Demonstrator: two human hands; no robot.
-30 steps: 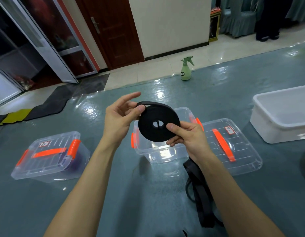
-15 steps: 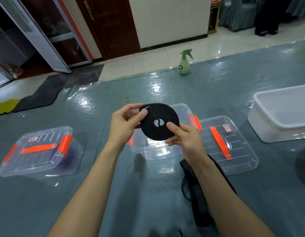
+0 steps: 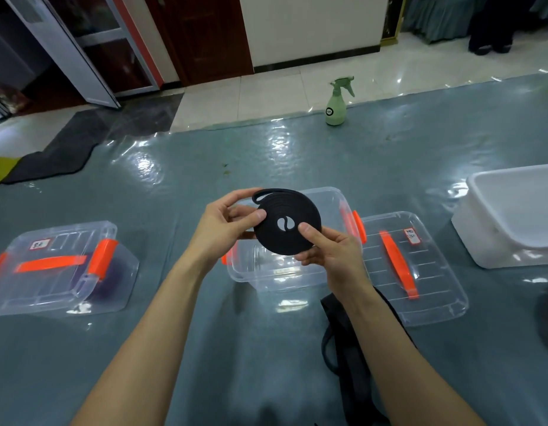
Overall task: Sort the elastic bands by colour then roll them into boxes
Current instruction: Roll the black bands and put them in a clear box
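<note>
A black elastic band rolled into a flat coil [image 3: 292, 238] is held up between both hands over an open clear plastic box [image 3: 275, 272] with orange clips. My left hand [image 3: 226, 226] pinches the coil's left edge, thumb on its face. My right hand [image 3: 331, 253] pinches its lower right edge, thumb near the centre hole. The band's outer end forms a small loop at the top left of the coil. More loose black band [image 3: 349, 348] lies on the mat under my right forearm.
The box's clear lid [image 3: 420, 287] with an orange handle lies right of it. A closed clear box [image 3: 61, 265] holding something purple sits at left. A white tub [image 3: 512, 216] stands at right. A green spray bottle [image 3: 336, 103] stands at the mat's far edge.
The coil has tilted flatter and come lower toward the open box. My left fingers closed in on its edge. The camera has tipped downward.
</note>
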